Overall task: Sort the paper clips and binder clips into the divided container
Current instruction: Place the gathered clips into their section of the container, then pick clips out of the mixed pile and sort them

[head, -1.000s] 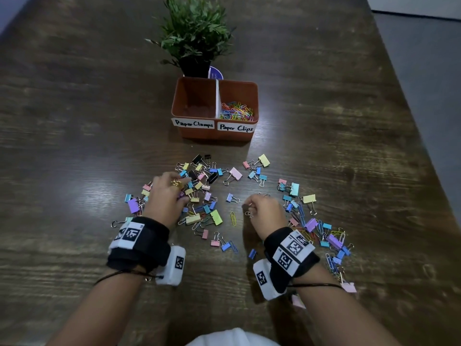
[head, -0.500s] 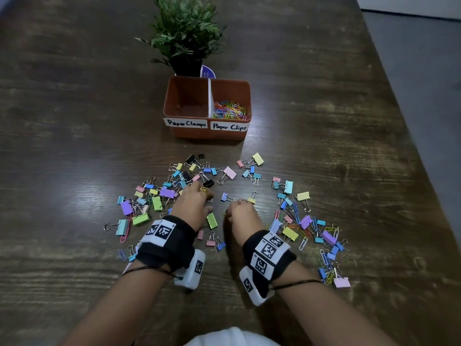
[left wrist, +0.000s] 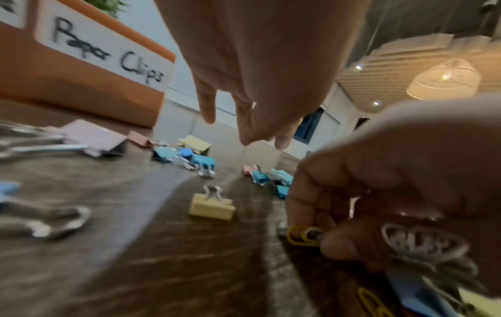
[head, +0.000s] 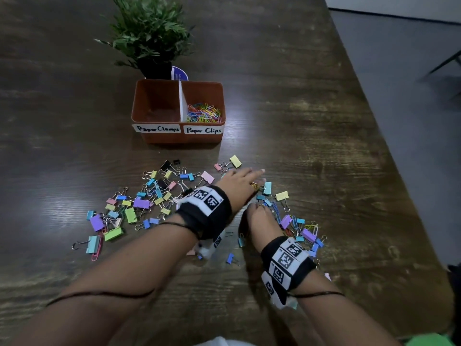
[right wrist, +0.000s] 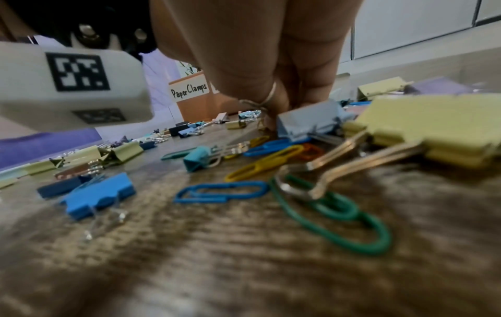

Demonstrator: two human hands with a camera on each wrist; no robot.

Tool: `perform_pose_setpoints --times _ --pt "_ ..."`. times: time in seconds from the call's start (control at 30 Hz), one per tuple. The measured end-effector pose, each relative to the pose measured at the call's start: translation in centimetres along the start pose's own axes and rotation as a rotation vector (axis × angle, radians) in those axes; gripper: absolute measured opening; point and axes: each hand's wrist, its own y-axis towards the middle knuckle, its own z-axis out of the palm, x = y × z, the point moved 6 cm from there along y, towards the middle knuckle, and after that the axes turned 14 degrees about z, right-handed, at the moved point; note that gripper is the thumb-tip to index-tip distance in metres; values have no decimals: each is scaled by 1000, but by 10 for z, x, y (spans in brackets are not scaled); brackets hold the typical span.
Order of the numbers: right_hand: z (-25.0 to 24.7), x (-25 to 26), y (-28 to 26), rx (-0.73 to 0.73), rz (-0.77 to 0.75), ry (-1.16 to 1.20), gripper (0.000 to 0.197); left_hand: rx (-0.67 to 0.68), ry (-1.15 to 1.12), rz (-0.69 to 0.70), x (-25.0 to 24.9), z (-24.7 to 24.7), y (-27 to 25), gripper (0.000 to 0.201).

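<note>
Reaching across to the right, the left hand (head: 240,182) has its fingers straight and spread over the binder clips (head: 149,203) — holding nothing, crossed over above the right hand (head: 259,218). The left wrist view confirms the left hand (left wrist: 257,70) is empty, fingertips pointing down just above the surface (head: 299,121).

The right hand sits low on the surface with fingers curled; in the left wrist view the right hand (left wrist: 379,182) pinches a yellow paper clip (left wrist: 302,234) between thumb and fingers. The right wrist view is too close and blurred to add to that grip.

The divided container (head: 178,139) stands further back, well apart from both hands, in front of a potted plant (head: 149,33). Its left compartment, labelled "Paper Clamps", looks bare; the right one, labelled "Paper Clips", holds a heap of coloured paper clips (head: 203,113).

Binder clips lie scattered in two loose patches — a bigger one left of the hands, a smaller one right of them with loose paper clips mixed in. In the right wrist view a green paper clip (right wrist: 330,216), a blue paper clip (right wrist: 221,192) and a large yellow binder clip (right wrist: 433,133) lie near the camera.
</note>
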Motion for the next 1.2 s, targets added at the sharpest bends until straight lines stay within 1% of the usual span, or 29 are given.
perform_pose_setpoints --times 0.03,0.1,0.17,0.23,0.3,0.37,0.43,0.5,0.53,0.6,0.67,0.7,0.73,0.77,0.8,0.83,0.9,1.07,1.13,1.2 --pt "0 -2 0 2 -4 12 33 69 26 27 -3 5 6 74" --pt "-2 -6 0 3 -30 56 34 200 46 7 -5 16 9 89" --pt "0 -10 0 -13 -54 102 33 225 28 -64 -2 22 2 99" --pt "6 -16 2 -22 -54 166 33 214 22 -127 3 25 -13 102" --pt "13 -21 3 -4 -55 271 33 213 5 -196 10 31 -31 100" --pt "15 -29 4 5 -45 436 30 214 3 -280 17 34 -48 95" --pt "11 -40 2 -53 -19 613 22 213 -3 -383 25 36 -61 89" --pt "3 -53 0 -157 11 717 17 143 -30 -431 27 32 -64 72" --pt "-2 -60 -1 -220 28 734 16 81 -37 -417 25 29 -62 64" --pt "-9 -76 0 -310 91 713 17 -45 -37 -327 15 22 -48 57" --pt "-10 -93 6 -326 189 662 21 -126 -51 -183 -2 16 -27 52" --pt "-8 -100 9 -313 231 640 23 -119 -65 -97 -13 16 -15 51" --pt "-7 -105 12 -297 251 629 26 -75 -77 -14 -25 18 -4 50" --pt "-6 -107 14 -279 258 628 28 -9 -78 46 -36 21 4 52" --pt "-6 -108 15 -265 250 640 27 59 -57 76 -43 26 9 55" --pt "-6 -106 16 -246 240 648 26 120 -25 77 -47 30 11 58" --pt "-9 -100 18 -225 219 616 25 179 11 31 -47 38 6 63" --pt "-13 -89 27 -193 165 543 34 167 -29 -109 -28 43 -25 64" --pt "-14 -84 30 -171 150 495 36 83 -59 -151 -23 37 -31 56" --pt "-16 -80 31 -149 140 469 35 -79 -121 -147 -26 29 -28 38"
